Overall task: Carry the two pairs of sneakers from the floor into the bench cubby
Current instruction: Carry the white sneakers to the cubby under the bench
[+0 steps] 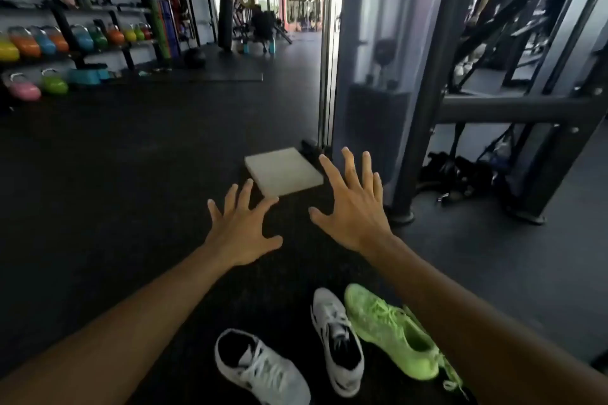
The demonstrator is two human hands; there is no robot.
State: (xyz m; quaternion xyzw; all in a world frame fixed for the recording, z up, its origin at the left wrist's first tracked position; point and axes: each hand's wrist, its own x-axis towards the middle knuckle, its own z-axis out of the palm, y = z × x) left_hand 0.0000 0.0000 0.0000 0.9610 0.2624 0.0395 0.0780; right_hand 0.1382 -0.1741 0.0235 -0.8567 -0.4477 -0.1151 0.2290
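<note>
Three sneakers lie on the dark rubber floor below my arms. A white sneaker with a black lining [260, 368] sits at the bottom middle. A second white sneaker [337, 339] lies to its right, touching a neon green sneaker [391, 332]. My right forearm hides whatever lies right of the green one. My left hand [241, 230] and my right hand [355, 207] are stretched forward above the floor, fingers spread, holding nothing. Both hands are well beyond the shoes. No bench cubby is visible.
A pale grey foam pad [283, 171] lies on the floor just past my hands. A dark steel rack frame [427, 108] stands at the right with bags at its foot. Coloured kettlebells [52, 43] fill shelves at the far left.
</note>
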